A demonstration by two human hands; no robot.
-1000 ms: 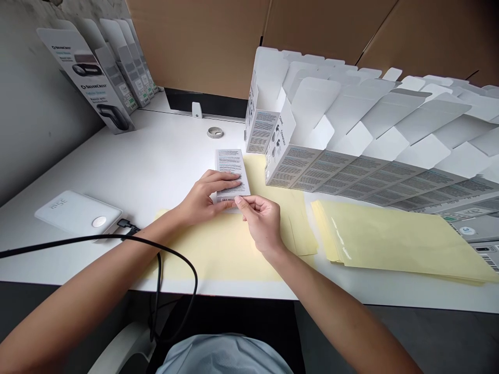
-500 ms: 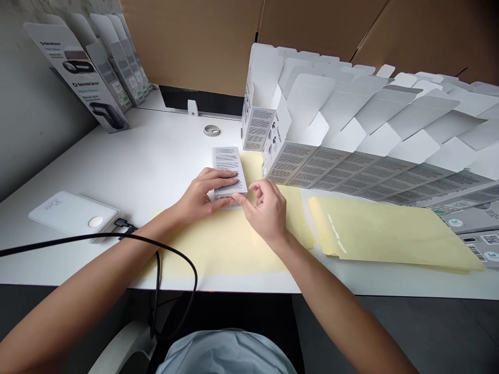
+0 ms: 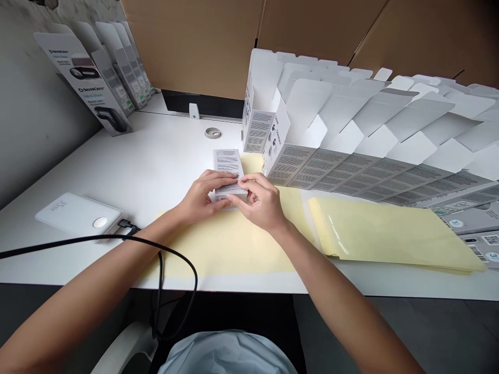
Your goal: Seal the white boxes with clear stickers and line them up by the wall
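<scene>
A small white printed box point(image 3: 226, 162) lies flat on a pale yellow sheet point(image 3: 222, 244) in the middle of the white table point(image 3: 156, 156). My left hand point(image 3: 202, 197) presses down on the box's near end, fingers spread across its top. My right hand point(image 3: 261, 202) has come in from the right, its fingers touching the same near end of the box beside my left fingers. The box's near end is hidden under both hands.
A long row of open white cartons point(image 3: 351, 135) fans across the right. A stack of yellow sheets point(image 3: 390, 234) lies at right. Flat printed cartons point(image 3: 93, 88) lean at back left. A white device point(image 3: 78, 214) with a black cable point(image 3: 163, 259) sits left. A small ring point(image 3: 212, 133) lies behind.
My right hand has moved from the box's near right corner up onto its top, next to my left fingers. My left hand and the box have stayed in place.
</scene>
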